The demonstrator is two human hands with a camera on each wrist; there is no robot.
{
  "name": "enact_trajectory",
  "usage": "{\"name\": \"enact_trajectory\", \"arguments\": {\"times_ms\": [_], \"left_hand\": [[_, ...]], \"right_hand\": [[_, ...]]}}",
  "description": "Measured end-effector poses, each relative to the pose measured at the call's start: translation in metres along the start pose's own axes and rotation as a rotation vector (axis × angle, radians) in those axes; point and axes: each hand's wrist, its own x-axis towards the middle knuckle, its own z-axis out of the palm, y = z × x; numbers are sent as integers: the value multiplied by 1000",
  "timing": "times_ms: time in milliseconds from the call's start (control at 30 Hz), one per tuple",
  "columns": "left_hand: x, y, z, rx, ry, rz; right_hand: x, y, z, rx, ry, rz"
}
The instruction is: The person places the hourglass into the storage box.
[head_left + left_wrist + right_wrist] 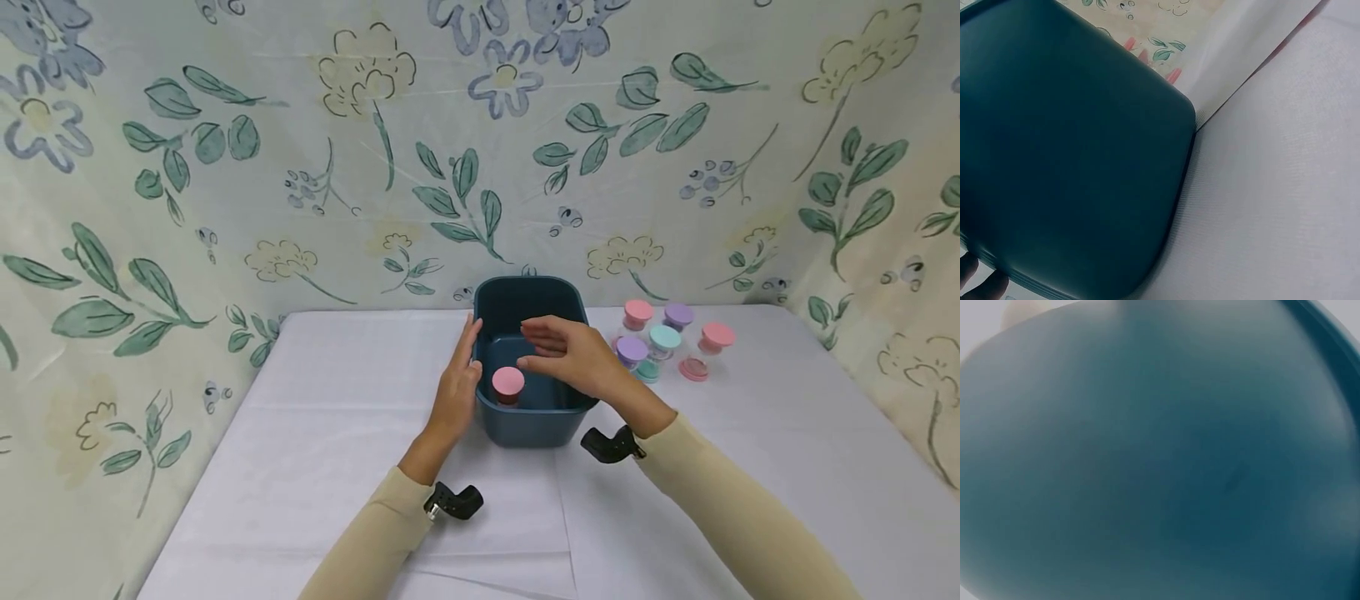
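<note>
A deep dark blue bin stands on the white-covered table. Inside it, at the near left corner, sits a small jar with a pink lid. My left hand rests along the bin's left wall with its fingers straight; two fingertips show at the rim in the left wrist view. Over the bin's right side reaches my right hand, thumb apart from loosely bent fingers and nothing between them. The bin's wall fills the right wrist view, blurred, and hides that hand's fingers there.
To the right of the bin stand several small jars with pink, purple and teal lids, close together. Behind the table hangs a floral curtain, right at its back edge.
</note>
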Motion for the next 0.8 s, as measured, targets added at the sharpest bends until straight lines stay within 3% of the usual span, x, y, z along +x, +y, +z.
{"name": "enact_trajectory", "arguments": {"times_ms": [400,800], "left_hand": [[3,0,-1,7,5,2],[4,0,-1,9,12,18]], "right_hand": [[-5,5,-16,67,97,-15],[-16,13,-40,103,190,26]]}}
